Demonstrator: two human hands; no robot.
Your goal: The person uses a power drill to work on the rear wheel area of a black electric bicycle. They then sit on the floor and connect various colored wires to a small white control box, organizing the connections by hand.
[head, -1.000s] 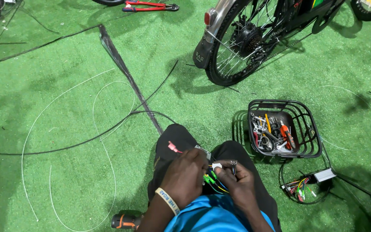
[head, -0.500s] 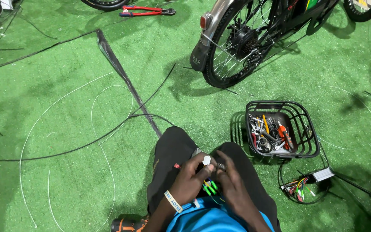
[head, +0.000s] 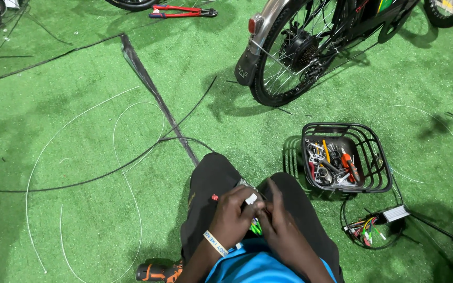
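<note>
Connector (head: 251, 199), small and white, sat pinched between my two hands over my lap, with green wire ends (head: 256, 227) showing just below it and a red wire tip (head: 214, 197) sticking out to the left. I judged the step to be the fiddly joining or checking of small wiring plugs, and the next move would call for a steady pinch and a careful line-up of the little parts, since they were nearly hidden by my own fingers.

My left hand (head: 234, 212) was curled closed around the connector, thumb and fingers gripping it, a pale wristband (head: 215, 243) on the wrist. My right hand (head: 281, 228) was closed in too, its fingertips meeting the left hand's at the plug; what exactly it gripped I could not tell. Both forearms came in close against my blue shirt (head: 252, 267), hands touching, resting above my black trousers (head: 211, 178).

Just to my right stood a black wire basket (head: 378, 157) of mixed hand tools, and near it a silver controller box (head: 396, 213) trailing coloured wires. An orange drill (head: 158, 271) lay by my left side. Thin white cable (head: 121, 173) and black cable (head: 79, 181) looped over the green turf floor (head: 53, 105). Farther off stood the bicycle's rear wheel (head: 294, 52), and red bolt cutters (head: 182, 11) lay well apart.
</note>
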